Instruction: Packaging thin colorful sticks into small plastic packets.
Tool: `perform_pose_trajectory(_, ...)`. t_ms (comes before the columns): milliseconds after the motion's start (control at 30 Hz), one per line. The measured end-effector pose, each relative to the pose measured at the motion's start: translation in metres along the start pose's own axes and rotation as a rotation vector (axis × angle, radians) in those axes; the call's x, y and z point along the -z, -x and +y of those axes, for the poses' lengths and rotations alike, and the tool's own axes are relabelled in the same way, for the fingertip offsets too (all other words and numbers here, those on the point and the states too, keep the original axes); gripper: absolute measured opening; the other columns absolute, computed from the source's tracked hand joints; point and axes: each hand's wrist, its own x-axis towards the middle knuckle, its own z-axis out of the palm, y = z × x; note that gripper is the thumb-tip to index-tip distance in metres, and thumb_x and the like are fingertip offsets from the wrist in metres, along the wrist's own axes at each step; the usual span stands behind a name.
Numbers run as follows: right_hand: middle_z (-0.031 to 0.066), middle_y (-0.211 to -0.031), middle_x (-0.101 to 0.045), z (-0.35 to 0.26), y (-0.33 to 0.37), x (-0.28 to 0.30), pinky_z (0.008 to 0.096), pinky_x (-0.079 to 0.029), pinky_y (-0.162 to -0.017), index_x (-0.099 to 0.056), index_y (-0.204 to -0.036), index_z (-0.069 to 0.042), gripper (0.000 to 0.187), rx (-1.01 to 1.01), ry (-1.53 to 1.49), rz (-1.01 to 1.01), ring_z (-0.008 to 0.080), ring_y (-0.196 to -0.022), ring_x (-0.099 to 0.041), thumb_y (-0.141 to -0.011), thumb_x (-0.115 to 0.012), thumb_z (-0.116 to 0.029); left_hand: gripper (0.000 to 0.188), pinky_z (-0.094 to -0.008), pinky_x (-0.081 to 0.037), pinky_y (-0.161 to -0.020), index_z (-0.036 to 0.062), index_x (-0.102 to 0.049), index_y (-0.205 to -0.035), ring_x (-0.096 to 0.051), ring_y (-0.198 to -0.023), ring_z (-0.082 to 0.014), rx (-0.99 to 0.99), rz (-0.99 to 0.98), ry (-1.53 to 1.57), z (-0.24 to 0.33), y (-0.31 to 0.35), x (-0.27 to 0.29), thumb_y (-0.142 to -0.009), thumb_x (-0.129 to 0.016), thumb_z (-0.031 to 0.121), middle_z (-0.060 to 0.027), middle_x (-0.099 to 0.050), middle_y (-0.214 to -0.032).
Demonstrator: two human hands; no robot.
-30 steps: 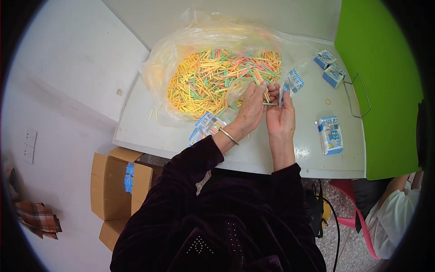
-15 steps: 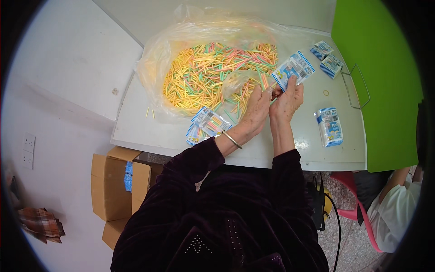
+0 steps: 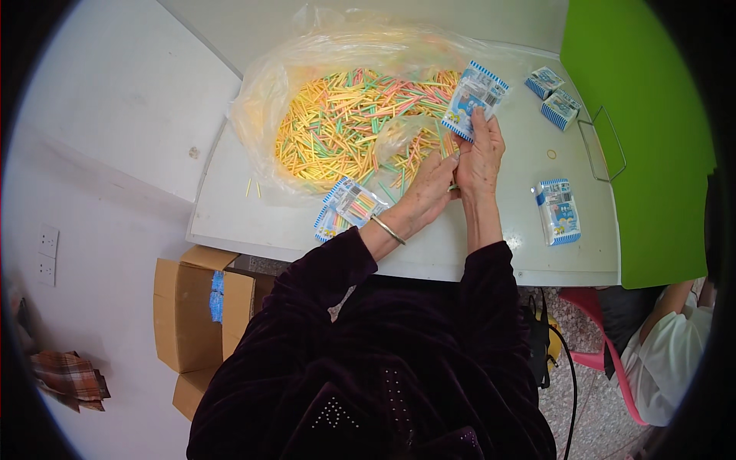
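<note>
My right hand point(image 3: 481, 159) pinches a blue-and-white printed packet point(image 3: 474, 98), raised over the right end of a heap of thin sticks. Close against it, my left hand point(image 3: 431, 188) is closed on a few thin pastel sticks point(image 3: 442, 138), whose upper ends stick up past the fingers; its fingertips are partly hidden. The heap of yellow, pink and green sticks point(image 3: 330, 126) lies in a large clear plastic bag point(image 3: 257, 103) spread on the white table point(image 3: 491, 261). Below the bag, near my left wrist, two packets point(image 3: 356, 203) with sticks showing through overlap.
Several blue-and-white packets lie at the right: two small stacks point(image 3: 561, 110) and a stack nearer the front point(image 3: 558, 211). A rubber band point(image 3: 551, 153) and a wire handle point(image 3: 602, 146) are there too. An open cardboard box point(image 3: 188, 322) stands lower left; a person's white sleeve point(image 3: 667, 360) shows lower right.
The packet in my right hand has moved left and up, and now stands more upright over the heap. Both hands have come closer together, slightly left.
</note>
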Motion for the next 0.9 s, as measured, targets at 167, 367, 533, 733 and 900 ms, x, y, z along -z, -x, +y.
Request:
perform_pose_trajectory(167,0.0005,-0.090,-0.063,-0.023,-0.007,0.006,0.0241,-0.044,-0.076,-0.060,-0.097,-0.003,0.020,0.059,-0.053,-0.033,0.0068,-0.081,-0.055,-0.089,-0.061,-0.021,0.018,-0.0346,-0.052,-0.071,0.0034,-0.047,-0.107,-0.059,-0.083,-0.0195,0.018,-0.020,0.030,0.008,-0.011,0.023,-0.094,-0.044,0.016,-0.0110,-0.057,-0.093)
perform_pose_trajectory(367,0.0027,-0.093,-0.065,-0.033,-0.016,0.025,0.0234,-0.045,-0.077,-0.062,-0.102,-0.002,0.023,-0.323,0.374,-0.301,0.0078,-0.086,-0.058,-0.085,-0.064,-0.017,0.020,-0.0322,-0.052,-0.067,0.0014,-0.049,-0.107,-0.059,-0.076,-0.0205,0.132,-0.166,-0.113,0.014,-0.007,0.016,-0.093,-0.046,0.014,-0.0114,-0.056,-0.090)
perform_pose_trajectory(533,0.0053,-0.087,-0.066,-0.038,-0.011,0.009,0.0229,-0.049,-0.066,-0.063,-0.103,0.001,0.025,-0.458,0.429,-0.364,0.0086,-0.073,-0.060,-0.084,-0.064,-0.015,0.023,-0.0320,-0.053,-0.066,0.0018,-0.050,-0.108,-0.060,-0.078,-0.0209,0.237,-0.279,-0.017,0.010,-0.006,0.022,-0.092,-0.052,0.019,-0.0109,-0.056,-0.096)
perform_pose_trajectory(733,0.0076,-0.087,-0.066,-0.029,-0.011,0.010,0.0238,-0.052,-0.063,-0.062,-0.103,0.003,0.025,-0.474,0.370,-0.347,0.0110,-0.072,-0.063,-0.084,-0.064,-0.014,0.021,-0.0301,-0.052,-0.064,0.0022,-0.054,-0.103,-0.060,-0.077,-0.0208,0.270,-0.322,0.035,0.010,-0.017,0.027,-0.091,-0.055,0.020,-0.0084,-0.058,-0.090)
perform_pose_trajectory(900,0.0080,-0.084,-0.065,-0.025,-0.007,0.010,0.0248,-0.051,-0.057,-0.062,-0.096,0.004,0.019,-0.526,0.399,-0.335,0.0122,-0.067,-0.062,-0.085,-0.062,-0.011,0.021,-0.0286,-0.052,-0.062,0.0028,-0.054,-0.103,-0.061,-0.074,-0.0201,0.274,-0.260,-0.038,0.010,-0.016,0.022,-0.091,-0.054,0.020,-0.0079,-0.060,-0.086)
